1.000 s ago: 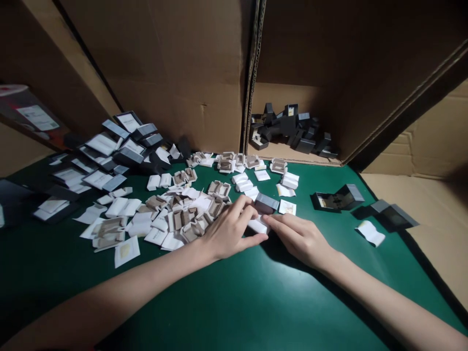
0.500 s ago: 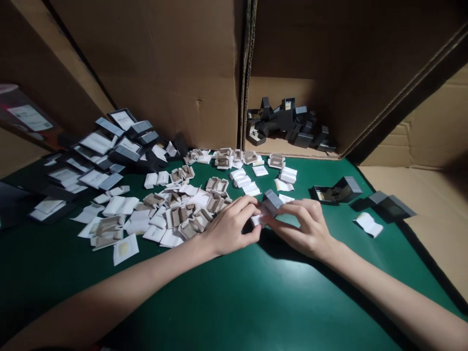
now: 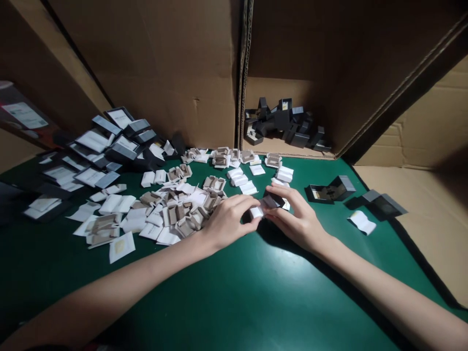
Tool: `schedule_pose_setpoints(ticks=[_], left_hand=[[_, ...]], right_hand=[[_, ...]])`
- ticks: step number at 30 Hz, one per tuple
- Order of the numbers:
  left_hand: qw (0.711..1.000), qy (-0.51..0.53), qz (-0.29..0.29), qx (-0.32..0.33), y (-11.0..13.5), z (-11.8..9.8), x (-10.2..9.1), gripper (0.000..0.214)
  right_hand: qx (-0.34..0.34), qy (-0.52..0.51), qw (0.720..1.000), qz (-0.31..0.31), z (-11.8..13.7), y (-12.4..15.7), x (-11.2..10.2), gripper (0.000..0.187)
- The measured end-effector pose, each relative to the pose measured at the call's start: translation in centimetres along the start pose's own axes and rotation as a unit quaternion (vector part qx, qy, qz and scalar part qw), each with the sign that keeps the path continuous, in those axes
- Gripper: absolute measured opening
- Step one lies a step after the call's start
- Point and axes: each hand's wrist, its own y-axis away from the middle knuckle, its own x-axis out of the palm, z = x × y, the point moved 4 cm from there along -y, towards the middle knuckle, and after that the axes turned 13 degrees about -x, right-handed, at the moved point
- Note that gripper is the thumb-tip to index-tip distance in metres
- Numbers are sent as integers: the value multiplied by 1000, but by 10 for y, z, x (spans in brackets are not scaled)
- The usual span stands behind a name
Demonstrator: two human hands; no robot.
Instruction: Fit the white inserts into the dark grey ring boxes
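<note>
Between my hands, just above the green table [image 3: 219, 292], is a small black box [image 3: 272, 200] with a white folded insert [image 3: 256, 212] at its left side. My left hand [image 3: 230, 217] pinches the white insert between thumb and fingers. Curled around the black box is my right hand [image 3: 296, 212], its fingers on the far and near sides. Part of the box is hidden by those fingers. Left of my left hand lies a heap of folded white and brown card inserts [image 3: 179, 212] and paper slips. Several loose white inserts [image 3: 239, 177] lie just beyond my hands.
Black boxes with white contents [image 3: 124, 146] are piled at the left. More black boxes [image 3: 288, 124] lie in a cardboard carton [image 3: 292, 58] at the back. Two open black boxes [image 3: 331, 190] and a white insert [image 3: 361, 222] are at the right. Cardboard walls [image 3: 153, 63] stand behind.
The black box has turned and tipped between my hands, showing a darker side. My right hand has shifted its fingers over it. The white insert remains in my left hand; the view has shifted slightly.
</note>
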Motion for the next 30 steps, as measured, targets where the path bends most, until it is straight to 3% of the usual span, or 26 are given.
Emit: schedule_pose_setpoints(ticks=[5, 12, 17, 24, 30], left_hand=[[999, -24, 4, -48, -3, -4, 0, 13], [998, -61, -2, -27, 0, -6, 4, 5], [998, -62, -12, -18, 3, -5, 6, 11], [996, -72, 18, -42, 0, -10, 4, 6], [995, -86, 12, -44, 4, -8, 7, 12]], right_hand=[[2, 4, 1000, -3, 2, 0, 1, 13], [9, 1, 1000, -2, 0, 1, 4, 13], [15, -13, 1000, -9, 0, 2, 5, 15], [11, -24, 1000, -11, 2, 4, 5, 15], [16, -26, 999, -16, 2, 6, 4, 15]])
